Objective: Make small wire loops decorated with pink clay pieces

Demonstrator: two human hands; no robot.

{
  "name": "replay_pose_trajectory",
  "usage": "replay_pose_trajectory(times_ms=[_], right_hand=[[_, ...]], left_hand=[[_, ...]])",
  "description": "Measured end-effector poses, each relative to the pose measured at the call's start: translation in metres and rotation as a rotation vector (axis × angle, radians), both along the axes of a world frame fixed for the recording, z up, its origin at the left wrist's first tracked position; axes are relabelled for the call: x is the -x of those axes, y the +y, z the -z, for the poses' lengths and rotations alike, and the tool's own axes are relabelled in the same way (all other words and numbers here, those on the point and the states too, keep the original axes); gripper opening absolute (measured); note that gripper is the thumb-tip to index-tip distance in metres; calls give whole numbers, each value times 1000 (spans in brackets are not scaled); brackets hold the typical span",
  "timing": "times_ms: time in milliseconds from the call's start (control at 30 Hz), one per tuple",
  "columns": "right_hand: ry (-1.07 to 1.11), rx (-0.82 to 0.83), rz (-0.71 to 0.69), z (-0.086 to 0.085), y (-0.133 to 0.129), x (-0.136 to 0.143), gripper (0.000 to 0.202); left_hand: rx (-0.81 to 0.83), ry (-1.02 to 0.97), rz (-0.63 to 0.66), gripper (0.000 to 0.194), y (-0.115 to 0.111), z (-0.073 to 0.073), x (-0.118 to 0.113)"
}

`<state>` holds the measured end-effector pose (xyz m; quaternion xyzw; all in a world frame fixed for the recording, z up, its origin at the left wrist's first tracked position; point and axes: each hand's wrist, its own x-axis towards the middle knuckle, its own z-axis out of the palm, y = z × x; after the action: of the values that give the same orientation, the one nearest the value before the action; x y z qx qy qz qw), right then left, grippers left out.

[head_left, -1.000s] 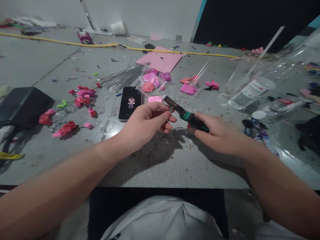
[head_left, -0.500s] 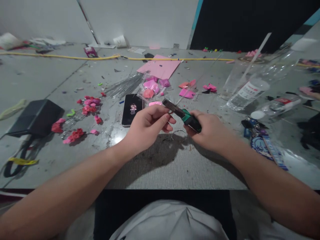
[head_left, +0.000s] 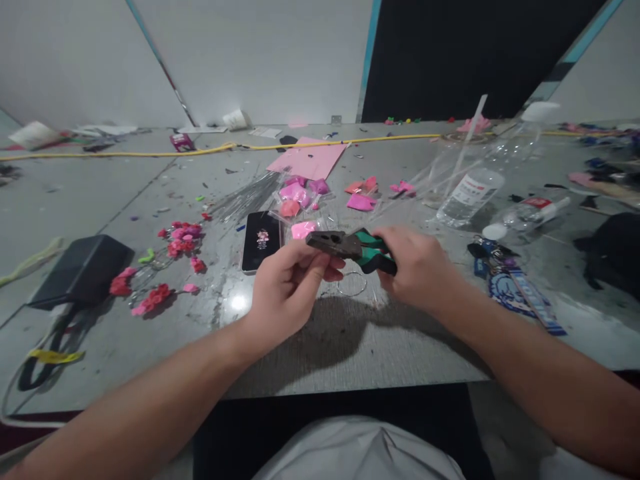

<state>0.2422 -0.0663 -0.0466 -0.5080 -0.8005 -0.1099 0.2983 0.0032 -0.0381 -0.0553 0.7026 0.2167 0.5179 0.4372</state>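
Pliers (head_left: pixel 334 244) with dark metal jaws and green-and-black handles are gripped in my right hand (head_left: pixel 415 267), their jaws pointing left. My left hand (head_left: pixel 285 283) is closed in a pinch just under the jaw tips, thumb against fingers. Whatever lies between those fingertips is too small to make out. Between my hands, a thin wire loop (head_left: pixel 351 285) shows close to my left fingertips; whether it is held or rests on the table I cannot tell. A smartphone (head_left: pixel 261 241) with a lit screen lies behind my left hand.
On the left lie red and pink flower pieces (head_left: pixel 183 240) and a black power adapter (head_left: pixel 80 270). Pink clay packets (head_left: pixel 295 195), a wire bundle (head_left: pixel 247 193) and pink paper (head_left: pixel 307 158) are behind. Plastic bottles (head_left: pixel 470 193) and keychains (head_left: pixel 510 287) occupy the right.
The pliers have turned from a slant to nearly level, with the jaws over my left fingertips and the handles seen more broadly. The whole view has tilted upward slightly.
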Motion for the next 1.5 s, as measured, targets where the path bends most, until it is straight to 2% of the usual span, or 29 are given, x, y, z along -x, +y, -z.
replay_pose_trajectory(times_ms=[133,233,333,400,433,600,833,1000,1167,1500], right_hand=[[31,-24,-76,3,5,1,44],[88,-42,-74,9,6,-1,46],[109,-43,-46,11,6,-3,29],[74,2,-66,8,6,-3,15],[56,29,-79,6,5,-2,14],[39,100,-81,-2,4,2,17],[9,118,-59,1,8,-2,20],[149,239,-136,-5,7,0,21],[263,415,-174,-18,4,0,24],[305,663,-35,-25,3,-2,37]], left_hand=[[-33,0,-7,9,4,-1,0],[-32,-9,-23,9,6,-5,0],[-4,0,-38,9,7,-6,-1],[14,9,-29,9,8,-6,-1],[20,10,-23,9,8,-6,-2],[62,-2,-18,10,10,-4,-3],[78,-4,-7,12,13,-3,-3],[147,-45,25,7,12,-4,-4],[241,-75,44,13,11,-7,-6],[448,-105,114,18,16,-6,-8]])
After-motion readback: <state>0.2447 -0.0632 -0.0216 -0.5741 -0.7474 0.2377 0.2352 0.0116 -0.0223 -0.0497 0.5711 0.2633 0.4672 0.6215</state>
